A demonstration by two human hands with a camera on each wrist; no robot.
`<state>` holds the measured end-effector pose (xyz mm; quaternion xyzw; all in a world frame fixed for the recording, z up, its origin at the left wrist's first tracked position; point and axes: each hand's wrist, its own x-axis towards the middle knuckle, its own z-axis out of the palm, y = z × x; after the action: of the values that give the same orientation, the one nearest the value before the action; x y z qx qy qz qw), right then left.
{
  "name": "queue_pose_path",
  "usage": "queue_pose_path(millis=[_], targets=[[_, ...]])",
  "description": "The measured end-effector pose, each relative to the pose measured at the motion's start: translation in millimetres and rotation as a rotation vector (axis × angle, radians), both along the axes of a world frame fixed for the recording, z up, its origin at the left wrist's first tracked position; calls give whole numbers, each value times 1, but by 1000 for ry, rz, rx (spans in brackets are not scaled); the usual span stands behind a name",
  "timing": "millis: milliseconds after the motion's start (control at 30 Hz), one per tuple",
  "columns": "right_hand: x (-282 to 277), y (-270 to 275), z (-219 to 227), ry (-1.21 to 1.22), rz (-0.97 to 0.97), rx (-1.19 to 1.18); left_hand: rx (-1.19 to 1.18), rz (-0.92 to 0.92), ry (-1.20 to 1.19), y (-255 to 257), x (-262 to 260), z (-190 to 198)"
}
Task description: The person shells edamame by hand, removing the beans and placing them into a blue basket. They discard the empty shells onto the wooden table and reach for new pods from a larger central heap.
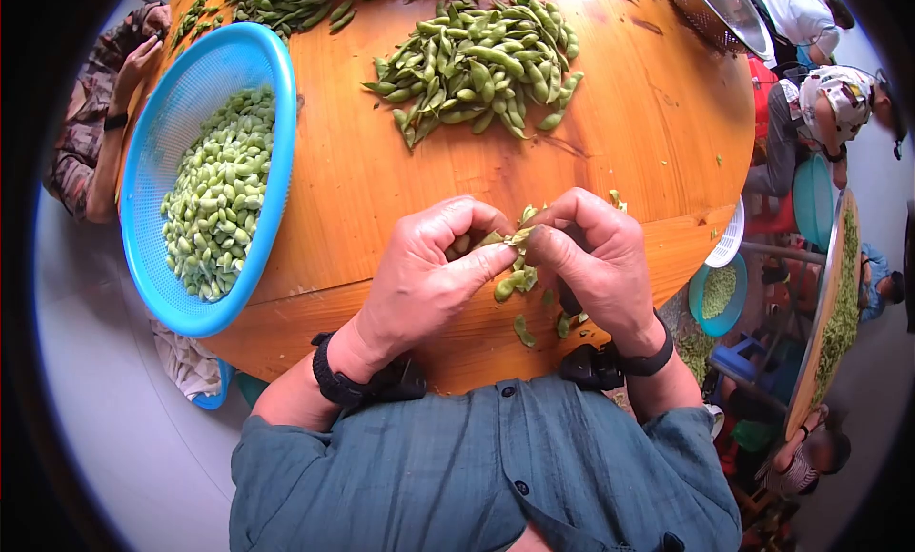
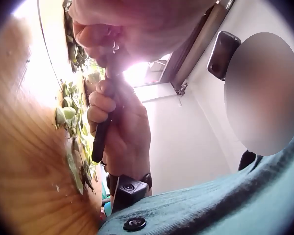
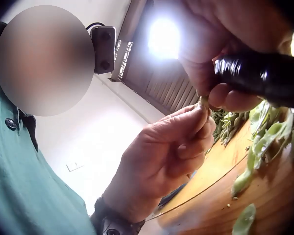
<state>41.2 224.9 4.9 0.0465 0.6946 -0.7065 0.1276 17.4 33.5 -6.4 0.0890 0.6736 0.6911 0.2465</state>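
Note:
My left hand (image 1: 429,271) pinches a green soybean pod (image 1: 516,237) between thumb and forefinger, above the wooden table near its front edge. The right hand (image 1: 602,266) meets it from the other side, thumb and forefinger at the same pod. Curled fingers of the right hand also grip a tool by its black, glossy handle (image 3: 264,76); its working end is hidden. Split, flattened empty pods (image 1: 519,281) lie on the table just under both hands. Beyond them is a heap of whole pods (image 1: 477,71).
A blue mesh basket (image 1: 283,161) of shelled beans (image 1: 224,194) stands at the left. More pods (image 1: 286,4) lie along the far side, near a metal colander (image 1: 720,18). Another person's arm (image 1: 110,147) is at the left; several people sit at the right.

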Motion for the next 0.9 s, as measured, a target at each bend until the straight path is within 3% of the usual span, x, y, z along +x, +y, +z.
queue_pose_path(millis=[267,400,467,567,700,767,900], targets=[[-6,5,-6,-90,81,-145,333,-139,-560,-15,-14,-5],[-5,4,-7,-111,63,-177,252,-84,-505,-7,-11,-2],[-4,2,-10,-70,21,-151,38,85,-117,-1,-8,-6],[-3,-1,-10,18,-48,-22,-142,190,68,-2,-7,-1],[-2,-6,-8,146,-109,217,-57,217,54,-4,-4,3],[-1,-8,-6,218,-97,267,-42,40,-32,-1,-2,8],[2,-12,-5,325,-57,283,136,-19,-110,4,-2,-1]])
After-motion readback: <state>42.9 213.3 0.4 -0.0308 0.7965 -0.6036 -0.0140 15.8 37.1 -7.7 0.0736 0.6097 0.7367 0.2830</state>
